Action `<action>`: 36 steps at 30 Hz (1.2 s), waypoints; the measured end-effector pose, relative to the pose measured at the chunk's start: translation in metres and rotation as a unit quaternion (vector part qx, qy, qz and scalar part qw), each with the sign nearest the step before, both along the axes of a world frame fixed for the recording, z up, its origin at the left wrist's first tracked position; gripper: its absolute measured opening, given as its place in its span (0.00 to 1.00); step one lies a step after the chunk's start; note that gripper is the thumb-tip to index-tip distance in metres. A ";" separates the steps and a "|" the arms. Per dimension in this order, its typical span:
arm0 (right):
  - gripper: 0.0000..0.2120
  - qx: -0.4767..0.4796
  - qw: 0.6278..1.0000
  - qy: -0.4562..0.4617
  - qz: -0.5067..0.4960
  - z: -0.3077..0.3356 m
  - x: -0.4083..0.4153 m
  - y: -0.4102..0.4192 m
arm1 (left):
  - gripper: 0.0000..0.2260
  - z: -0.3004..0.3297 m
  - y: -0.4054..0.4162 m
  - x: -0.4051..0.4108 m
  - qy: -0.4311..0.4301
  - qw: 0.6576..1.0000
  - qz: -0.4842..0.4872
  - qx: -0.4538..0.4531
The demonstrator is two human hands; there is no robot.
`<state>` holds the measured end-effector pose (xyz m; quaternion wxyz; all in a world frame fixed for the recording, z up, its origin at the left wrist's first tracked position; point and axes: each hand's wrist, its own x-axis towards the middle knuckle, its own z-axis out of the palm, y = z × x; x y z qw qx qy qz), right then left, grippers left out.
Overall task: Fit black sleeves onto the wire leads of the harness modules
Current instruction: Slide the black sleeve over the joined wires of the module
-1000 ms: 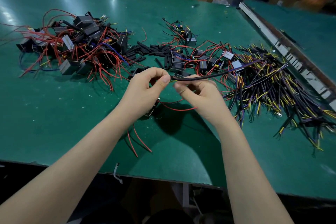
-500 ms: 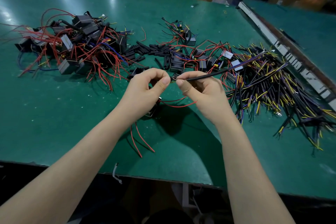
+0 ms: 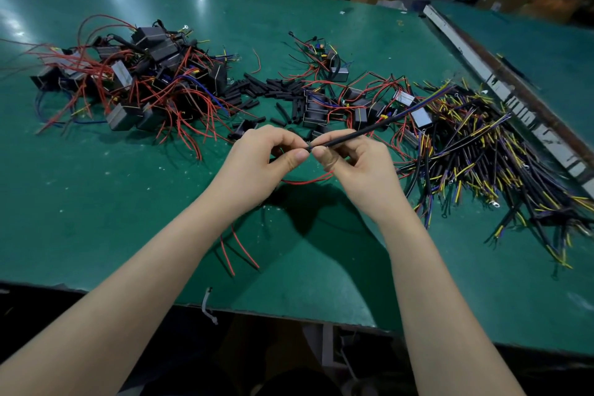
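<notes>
My right hand (image 3: 356,167) pinches the near end of a long black sleeved lead (image 3: 379,124) that slants up to the right, with blue and yellow wires showing at its far tip. My left hand (image 3: 260,164) pinches a thin wire end right at the sleeve's mouth, thumb and forefinger meeting those of the right hand. A red wire (image 3: 305,181) loops beneath both hands, and two more red leads (image 3: 239,247) trail down past my left wrist. The module they belong to is hidden under my left hand. Short black sleeves (image 3: 273,90) lie scattered beyond my hands.
A heap of black modules with red wires (image 3: 138,83) fills the left of the green table (image 3: 96,209). More modules (image 3: 356,103) lie in the middle, and a pile of black, yellow and purple sleeved leads (image 3: 482,154) spreads on the right. A metal rail (image 3: 501,87) borders the right side.
The black sleeved lead has tilted steeper, its far end higher. Both hands shifted slightly upward and closer together at the sleeve's mouth; the red loop under them has flattened.
</notes>
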<state>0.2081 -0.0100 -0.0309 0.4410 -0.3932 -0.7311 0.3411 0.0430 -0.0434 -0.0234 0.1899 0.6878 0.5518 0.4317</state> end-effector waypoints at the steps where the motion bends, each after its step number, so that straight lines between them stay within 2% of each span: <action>1: 0.09 0.000 1.000 0.004 0.000 0.000 -0.001 0.000 | 0.05 0.000 0.000 0.000 0.003 1.000 -0.001 0.000; 5: 0.08 0.006 1.000 0.011 0.014 0.001 -0.001 -0.002 | 0.04 0.000 -0.004 -0.005 0.038 0.999 0.007 0.003; 7: 0.08 0.004 1.000 -0.012 0.011 -0.001 -0.002 -0.002 | 0.13 -0.001 -0.005 -0.011 0.098 0.995 0.013 -0.007; 10: 0.07 0.009 0.999 -0.036 0.008 -0.003 -0.005 -0.002 | 0.17 -0.007 -0.009 -0.020 0.138 0.990 0.021 0.001; 13: 0.09 0.007 0.999 -0.037 0.015 -0.003 -0.006 -0.003 | 0.12 -0.011 -0.012 -0.025 0.140 0.989 0.039 0.035; 15: 0.10 -0.004 0.999 -0.026 0.028 -0.003 -0.006 -0.004 | 0.08 -0.010 -0.013 -0.023 0.130 0.989 0.040 0.055; 21: 0.07 -0.027 0.997 0.044 0.055 0.002 -0.003 -0.004 | 0.08 -0.003 -0.010 -0.016 0.128 0.988 0.027 0.080; 25: 0.06 -0.058 0.993 0.084 0.059 0.003 -0.004 -0.006 | 0.13 -0.004 -0.013 -0.019 0.033 0.995 0.055 0.072; 28: 0.07 -0.075 0.991 0.098 0.050 0.003 -0.003 -0.006 | 0.14 -0.006 -0.010 -0.026 -0.026 0.996 0.081 -0.001; 31: 0.07 -0.083 0.991 0.100 0.044 0.004 -0.003 -0.006 | 0.12 -0.004 -0.003 -0.036 0.036 0.993 0.028 -0.109; 36: 0.06 -0.082 0.993 0.083 0.017 0.006 -0.003 -0.008 | 0.09 0.001 0.001 -0.033 -0.035 0.995 -0.035 -0.090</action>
